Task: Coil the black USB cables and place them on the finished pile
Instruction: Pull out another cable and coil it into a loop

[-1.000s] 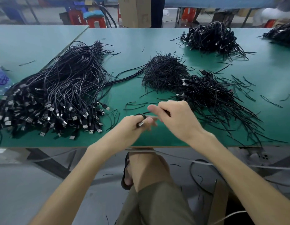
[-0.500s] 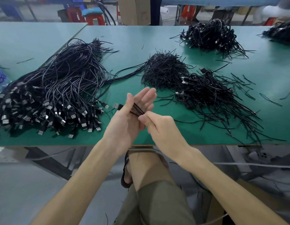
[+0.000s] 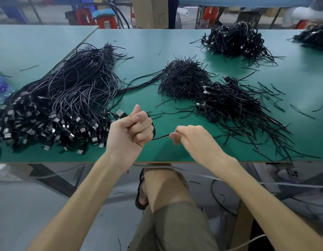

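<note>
So, the black USB cable [image 3: 160, 137] we're on hangs just over the front edge of the green worktop [image 3: 149, 42], about mid-width. Its silver USB-A plug [image 3: 120, 112] pokes up and left out of our left hand [image 3: 129, 132].

Half a sec ago that hand lay flat, fingers straight, w/ the strands across the palm. Now the fingers are curled into a fist round the loops, thumb up. Our right hand [image 3: 192, 140] was against the left one then. It has since drawn apart to the right and pinches the free tail btwn thumb and fingertips, so a short run of cable stretches near-straight btwn the two hands.

We read that as the winding done, or nearly, w/ the tail being pulled snug. How many loops sit inside the fist we can't tell. Nothing binds the coil yet as far as we see, so prob. a tie comes next.

The heap of short black ties [image 3: 184, 78] lies mid-worktop, beyond the hands. Touching it on the right is the pile of coiled cables [image 3: 236, 105], which we take for the finished pile. The heap of uncoiled cables [image 3: 66, 98] fills the left part, plugs toward the front edge. Another cable heap [image 3: 235, 38] sits near the back edge, at right.
</note>
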{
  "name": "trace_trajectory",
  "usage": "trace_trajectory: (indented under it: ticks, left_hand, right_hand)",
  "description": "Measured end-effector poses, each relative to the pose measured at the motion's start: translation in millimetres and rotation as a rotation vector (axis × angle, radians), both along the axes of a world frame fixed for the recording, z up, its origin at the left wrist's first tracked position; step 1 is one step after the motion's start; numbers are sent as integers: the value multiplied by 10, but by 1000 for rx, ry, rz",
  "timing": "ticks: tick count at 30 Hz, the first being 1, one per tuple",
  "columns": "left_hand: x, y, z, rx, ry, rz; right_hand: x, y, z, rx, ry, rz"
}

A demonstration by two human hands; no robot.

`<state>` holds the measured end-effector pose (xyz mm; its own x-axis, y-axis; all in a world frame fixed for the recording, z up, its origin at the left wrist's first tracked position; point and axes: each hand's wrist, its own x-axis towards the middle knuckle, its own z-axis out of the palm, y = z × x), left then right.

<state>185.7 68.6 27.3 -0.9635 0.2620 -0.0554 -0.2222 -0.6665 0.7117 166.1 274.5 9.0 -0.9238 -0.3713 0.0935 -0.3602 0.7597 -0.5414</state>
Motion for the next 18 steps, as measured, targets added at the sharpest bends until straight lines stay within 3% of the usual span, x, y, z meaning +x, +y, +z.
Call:
trace_trajectory:
  ticks: [2, 4, 13, 18]
  left_hand:
    - [23, 29, -17, -98, 10, 24]
    - [37, 54, -35, -131, 10, 45]
    - [51, 229, -142, -85, 64, -108]
    - [60, 212, -216, -94, 25, -180]
  right_hand:
    - [17, -22, 43, 161, 35, 31]
    - [40, -52, 64, 169, 42, 66]
    - [174, -317, 159, -587, -290, 179]
    - [270, -317, 92, -506, -248, 177]
